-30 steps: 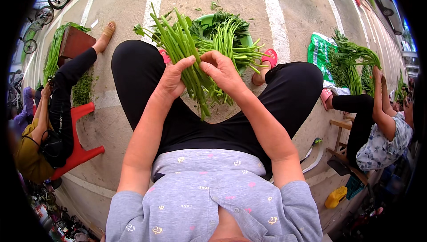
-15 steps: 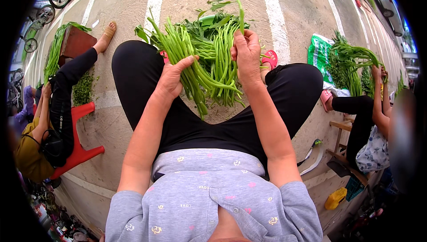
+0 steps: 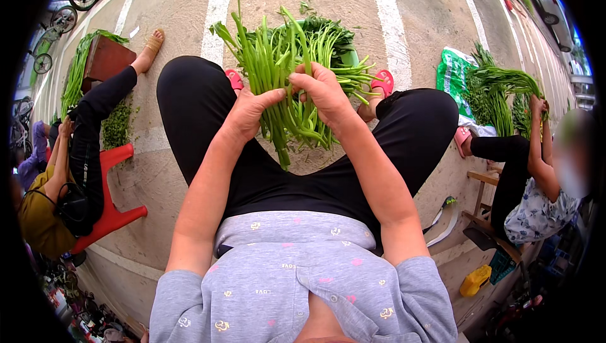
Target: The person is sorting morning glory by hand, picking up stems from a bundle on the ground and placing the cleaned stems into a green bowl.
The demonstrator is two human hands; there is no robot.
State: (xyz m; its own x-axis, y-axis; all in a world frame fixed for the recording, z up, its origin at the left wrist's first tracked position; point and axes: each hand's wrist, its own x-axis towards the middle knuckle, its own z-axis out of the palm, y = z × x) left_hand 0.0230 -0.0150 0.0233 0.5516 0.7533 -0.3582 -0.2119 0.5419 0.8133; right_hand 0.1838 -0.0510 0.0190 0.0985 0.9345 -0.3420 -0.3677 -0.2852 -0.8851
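Note:
My left hand (image 3: 248,112) is wrapped round a thick bunch of long green vegetable stems (image 3: 276,59), held upright and slightly fanned between my knees. The thumb lies across the front; most of the fingers are hidden behind the stems. Just to its right, my right hand (image 3: 325,95) pinches a single green stem (image 3: 303,43) against the bunch, thumb and forefinger closed on it. Beyond both hands a heap of leafy greens (image 3: 331,32) rests on a light green container (image 3: 349,59), of which only part of the rim shows. Some loose stems stick out toward my right foot.
To the left, a person sits on a red plastic stool (image 3: 110,198) beside a brown box (image 3: 110,59) with greens on it. At the right, another person holds stems near a green-and-white sack (image 3: 453,78). A yellow object (image 3: 476,281) lies on the paved ground.
My right hand has come down and left, bringing its stem from upright at the right over to the bunch. The bunch in my left hand has tilted more upright.

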